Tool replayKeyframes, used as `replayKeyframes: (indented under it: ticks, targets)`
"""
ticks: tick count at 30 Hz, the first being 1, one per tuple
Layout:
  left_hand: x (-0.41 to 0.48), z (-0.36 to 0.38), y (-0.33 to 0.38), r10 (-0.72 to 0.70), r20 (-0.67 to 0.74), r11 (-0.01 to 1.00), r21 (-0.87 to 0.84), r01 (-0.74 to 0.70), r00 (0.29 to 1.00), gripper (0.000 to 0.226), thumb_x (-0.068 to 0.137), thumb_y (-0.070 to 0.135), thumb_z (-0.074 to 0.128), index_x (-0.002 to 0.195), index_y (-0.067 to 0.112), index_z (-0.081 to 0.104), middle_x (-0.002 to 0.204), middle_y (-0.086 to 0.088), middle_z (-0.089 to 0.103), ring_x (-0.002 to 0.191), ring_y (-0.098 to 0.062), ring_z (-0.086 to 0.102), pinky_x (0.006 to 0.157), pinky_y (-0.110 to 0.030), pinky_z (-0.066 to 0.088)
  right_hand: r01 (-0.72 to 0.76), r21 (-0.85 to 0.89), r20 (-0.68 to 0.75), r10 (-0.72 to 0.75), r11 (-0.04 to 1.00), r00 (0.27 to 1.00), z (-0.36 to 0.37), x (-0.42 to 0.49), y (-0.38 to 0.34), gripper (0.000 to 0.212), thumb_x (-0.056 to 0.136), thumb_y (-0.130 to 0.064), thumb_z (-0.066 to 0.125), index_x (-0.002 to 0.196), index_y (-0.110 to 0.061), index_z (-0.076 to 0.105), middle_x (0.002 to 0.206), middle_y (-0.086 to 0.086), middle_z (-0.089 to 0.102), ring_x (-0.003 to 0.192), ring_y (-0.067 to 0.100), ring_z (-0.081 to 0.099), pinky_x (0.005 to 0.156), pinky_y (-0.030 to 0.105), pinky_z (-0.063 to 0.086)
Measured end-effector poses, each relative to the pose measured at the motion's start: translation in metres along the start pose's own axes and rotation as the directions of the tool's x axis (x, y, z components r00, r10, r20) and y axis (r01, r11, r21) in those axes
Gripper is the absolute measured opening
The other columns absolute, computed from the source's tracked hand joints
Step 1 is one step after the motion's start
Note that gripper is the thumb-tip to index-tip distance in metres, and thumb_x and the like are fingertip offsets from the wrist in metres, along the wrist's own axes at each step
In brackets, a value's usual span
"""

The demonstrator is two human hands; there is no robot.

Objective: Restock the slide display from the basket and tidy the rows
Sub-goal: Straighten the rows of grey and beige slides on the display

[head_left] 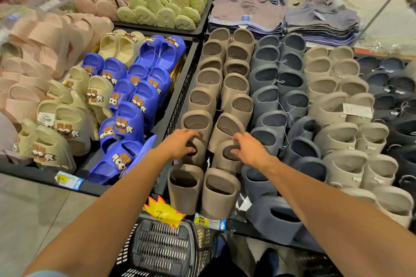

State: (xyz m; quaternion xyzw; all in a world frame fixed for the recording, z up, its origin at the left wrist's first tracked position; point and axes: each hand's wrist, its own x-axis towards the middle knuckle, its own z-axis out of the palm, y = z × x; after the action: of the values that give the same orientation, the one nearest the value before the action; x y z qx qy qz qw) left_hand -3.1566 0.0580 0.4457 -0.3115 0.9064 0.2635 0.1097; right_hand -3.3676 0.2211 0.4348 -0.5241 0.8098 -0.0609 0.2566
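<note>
Two rows of taupe slides stand upright in the display bin, running from the front edge to the back. My left hand grips the top of a taupe slide in the left row, second from the front. My right hand grips the matching taupe slide in the right row, fingers curled over its opening. A front pair of taupe slides stands just below my hands. The black plastic basket sits on the floor under the shelf edge; what it holds is hidden.
Dark grey slides, beige slides and black slides fill the rows to the right. Blue and cream cartoon slides lie in the bin to the left behind a black wire divider. Folded clothes lie behind. Price tags hang on the front rail.
</note>
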Motion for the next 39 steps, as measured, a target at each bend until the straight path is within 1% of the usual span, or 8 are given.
replayKeyframes:
  ticks: [4, 15, 23, 27, 31, 33, 36, 39]
  targets:
    - [0.005, 0.005, -0.005, -0.029, -0.049, 1.000, 0.009, 0.030, 0.998, 0.041, 0.086, 0.034, 0.072, 0.122, 0.021, 0.059, 0.124, -0.005, 0.055, 0.115, -0.028, 0.049, 0.099, -0.044, 0.043, 0.037, -0.004, 0.008, -0.037, 0.999, 0.999, -0.002, 0.003, 0.002, 0.027, 0.092, -0.038, 0.060, 0.109, -0.019, 0.051, 0.109, 0.008, 0.056, 0.101, 0.032, 0.056, 0.083, 0.042, 0.047]
    - [0.010, 0.004, -0.006, -0.099, -0.036, 0.990, -0.108, 0.094, 0.994, 0.030, 0.080, 0.038, 0.076, 0.101, 0.019, 0.065, 0.107, -0.005, 0.062, 0.100, -0.025, 0.058, 0.089, -0.042, 0.048, 0.111, -0.077, -0.005, -0.112, 0.991, 0.994, -0.006, 0.007, -0.016, 0.035, 0.097, -0.041, 0.052, 0.122, -0.018, 0.052, 0.114, 0.009, 0.055, 0.101, 0.033, 0.058, 0.081, 0.040, 0.046]
    - [0.015, 0.010, 0.007, -0.073, -0.020, 0.988, -0.136, 0.069, 0.997, 0.032, 0.081, 0.029, 0.077, 0.108, 0.014, 0.065, 0.110, -0.008, 0.063, 0.102, -0.025, 0.057, 0.089, -0.036, 0.046, 0.098, -0.098, -0.013, -0.100, 0.990, 0.995, 0.005, 0.006, -0.026, 0.035, 0.099, -0.041, 0.047, 0.125, -0.017, 0.050, 0.115, 0.012, 0.055, 0.101, 0.036, 0.058, 0.079, 0.042, 0.047]
    - [0.014, 0.010, -0.003, -0.117, 0.002, 0.974, -0.196, 0.115, 0.993, 0.025, 0.078, 0.028, 0.080, 0.094, 0.023, 0.061, 0.100, -0.003, 0.067, 0.096, -0.022, 0.062, 0.087, -0.037, 0.049, 0.050, -0.082, 0.004, -0.050, 0.995, 0.999, 0.007, 0.009, -0.031, 0.036, 0.098, -0.040, 0.048, 0.125, -0.016, 0.051, 0.116, 0.014, 0.054, 0.105, 0.037, 0.056, 0.083, 0.044, 0.049]
    - [0.012, 0.011, -0.008, -0.146, 0.008, 0.958, -0.248, 0.144, 0.989, 0.035, 0.076, 0.025, 0.080, 0.106, 0.024, 0.062, 0.104, 0.001, 0.065, 0.098, -0.019, 0.062, 0.091, -0.037, 0.050, 0.044, 0.017, 0.031, -0.044, 0.999, 0.999, 0.010, 0.005, -0.028, 0.036, 0.096, -0.042, 0.053, 0.120, -0.014, 0.052, 0.115, 0.014, 0.056, 0.108, 0.035, 0.054, 0.086, 0.042, 0.046]
    - [0.011, 0.010, -0.006, -0.130, -0.002, 0.962, -0.242, 0.126, 0.991, 0.045, 0.074, 0.030, 0.082, 0.114, 0.022, 0.061, 0.107, 0.001, 0.064, 0.098, -0.018, 0.060, 0.092, -0.035, 0.049, 0.031, 0.091, 0.030, -0.033, 0.995, 0.999, 0.008, 0.000, -0.023, 0.048, 0.093, -0.050, 0.054, 0.126, -0.016, 0.052, 0.118, 0.012, 0.057, 0.110, 0.031, 0.054, 0.090, 0.041, 0.046]
    - [0.008, 0.000, -0.001, -0.134, 0.026, 0.955, -0.265, 0.136, 0.991, 0.054, 0.074, 0.054, 0.075, 0.117, 0.024, 0.061, 0.106, 0.003, 0.063, 0.096, -0.015, 0.060, 0.089, -0.033, 0.049, -0.018, 0.225, -0.094, 0.040, 0.974, 0.995, -0.001, -0.007, -0.016, 0.052, 0.091, -0.063, 0.048, 0.117, -0.020, 0.060, 0.108, 0.002, 0.062, 0.101, 0.020, 0.057, 0.082, 0.036, 0.047]
    - [0.010, -0.016, 0.002, -0.166, -0.086, 0.936, -0.327, 0.130, 0.982, 0.052, 0.079, 0.071, 0.058, 0.105, 0.026, 0.065, 0.096, 0.007, 0.066, 0.089, -0.010, 0.062, 0.081, -0.033, 0.053, -0.100, 0.321, -0.290, 0.198, 0.942, 0.936, -0.011, -0.002, -0.003, 0.038, 0.095, -0.050, 0.049, 0.099, -0.015, 0.063, 0.092, 0.002, 0.065, 0.090, 0.022, 0.061, 0.069, 0.032, 0.041]
